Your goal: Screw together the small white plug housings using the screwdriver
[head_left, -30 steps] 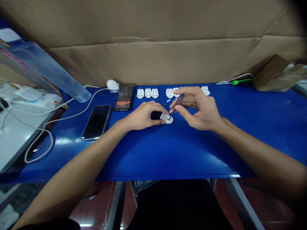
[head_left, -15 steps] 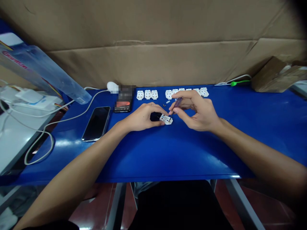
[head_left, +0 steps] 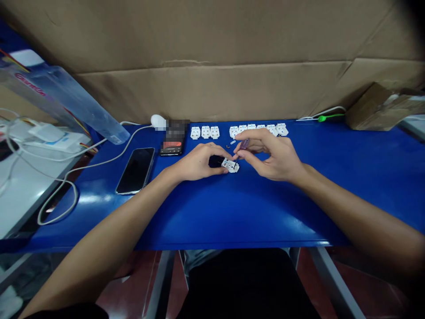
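Through the head camera I logged the left hand clasping a small white plastic socket body by a black piece, on the blue metal worktop. The right hand pinched a slim purple-handled screwdriver at it. The body looked light, stiff, brittle at thin edges; best held by its sides.

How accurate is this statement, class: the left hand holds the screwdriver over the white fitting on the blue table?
Not accurate: the hand is wrong. The right hand, not the left hand, holds the screwdriver over the white fitting on the blue table, as the head view shows.
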Demonstrator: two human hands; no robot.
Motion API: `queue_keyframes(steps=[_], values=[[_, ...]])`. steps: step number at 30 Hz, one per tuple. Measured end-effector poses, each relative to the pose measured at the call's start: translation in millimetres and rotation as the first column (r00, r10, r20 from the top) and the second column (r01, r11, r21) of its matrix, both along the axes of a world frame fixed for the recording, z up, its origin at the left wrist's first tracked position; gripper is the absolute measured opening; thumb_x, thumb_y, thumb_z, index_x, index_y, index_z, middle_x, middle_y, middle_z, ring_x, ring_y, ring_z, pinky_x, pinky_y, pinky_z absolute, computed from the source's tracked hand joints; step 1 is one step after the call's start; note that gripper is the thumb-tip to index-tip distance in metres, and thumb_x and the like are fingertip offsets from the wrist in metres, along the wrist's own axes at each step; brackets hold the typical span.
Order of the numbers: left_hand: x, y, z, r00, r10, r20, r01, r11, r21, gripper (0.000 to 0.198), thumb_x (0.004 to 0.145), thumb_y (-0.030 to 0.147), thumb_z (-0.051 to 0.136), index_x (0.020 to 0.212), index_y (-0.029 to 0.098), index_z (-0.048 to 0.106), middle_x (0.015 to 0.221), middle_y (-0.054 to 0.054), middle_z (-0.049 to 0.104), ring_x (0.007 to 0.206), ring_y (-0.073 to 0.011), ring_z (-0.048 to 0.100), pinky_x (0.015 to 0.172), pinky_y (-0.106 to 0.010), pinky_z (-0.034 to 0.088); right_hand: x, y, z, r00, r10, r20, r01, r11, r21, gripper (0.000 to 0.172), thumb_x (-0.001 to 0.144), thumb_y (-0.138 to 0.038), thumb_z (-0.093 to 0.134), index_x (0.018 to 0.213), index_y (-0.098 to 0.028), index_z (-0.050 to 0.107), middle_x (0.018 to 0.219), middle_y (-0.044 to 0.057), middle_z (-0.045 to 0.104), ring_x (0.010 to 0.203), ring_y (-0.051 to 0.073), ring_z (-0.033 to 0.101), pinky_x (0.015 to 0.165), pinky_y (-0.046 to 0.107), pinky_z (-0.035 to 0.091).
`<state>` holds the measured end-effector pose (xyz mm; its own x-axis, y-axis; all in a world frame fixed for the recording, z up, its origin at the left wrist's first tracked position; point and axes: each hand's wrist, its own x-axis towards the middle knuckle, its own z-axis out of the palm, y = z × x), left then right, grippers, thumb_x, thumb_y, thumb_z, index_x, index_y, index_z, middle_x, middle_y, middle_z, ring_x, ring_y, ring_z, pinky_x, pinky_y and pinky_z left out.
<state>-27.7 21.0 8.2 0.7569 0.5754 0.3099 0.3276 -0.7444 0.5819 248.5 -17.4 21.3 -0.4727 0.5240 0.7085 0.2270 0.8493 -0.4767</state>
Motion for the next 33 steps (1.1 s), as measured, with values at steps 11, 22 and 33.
queue_keyframes(steps=[11, 22, 33], values=[[6.6, -5.4, 1.2, 1.0, -0.015, -0.012, 0.015, 1.0, 0.01, 0.03, 0.101, 0.035, 0.088, 0.129, 0.025, 0.086, 0.125, -0.008, 0.086, 0.115, -0.0283, 0.08, 0.105, -0.045, 0.06, -3.3, -1.8, 4.9, 0.998, 0.015, 0.06, -0.015, 1.0, 0.006, 0.047, 0.111, -0.013, 0.058, 0.156, -0.025, 0.06, 0.134, 0.006, 0.08, 0.12, 0.019, 0.086, 0.105, 0.029, 0.074], [10.1, -9.0, 0.9, 1.0, -0.016, -0.004, 0.016, 0.999, -0.042, 0.024, 0.102, 0.033, 0.087, 0.124, 0.023, 0.087, 0.124, -0.009, 0.083, 0.109, -0.0254, 0.08, 0.101, -0.041, 0.062, -0.9, 2.1, 2.5, 0.997, -0.072, -0.012, 0.071, 0.997, -0.042, 0.034, 0.111, -0.028, 0.069, 0.146, -0.028, 0.072, 0.128, 0.004, 0.086, 0.09, 0.017, 0.089, 0.082, 0.029, 0.078], [11.9, -10.1, -2.1, 0.999, 0.008, -0.039, -0.009, 1.0, -0.025, 0.027, 0.104, 0.035, 0.086, 0.127, 0.023, 0.084, 0.125, -0.01, 0.081, 0.112, -0.0275, 0.079, 0.099, -0.043, 0.061, -9.4, -1.9, -2.6, 0.989, -0.013, -0.145, -0.001, 0.995, -0.098, 0.03, 0.109, -0.021, 0.074, 0.138, -0.028, 0.073, 0.106, -0.003, 0.084, 0.087, 0.016, 0.09, 0.085, 0.026, 0.077]])
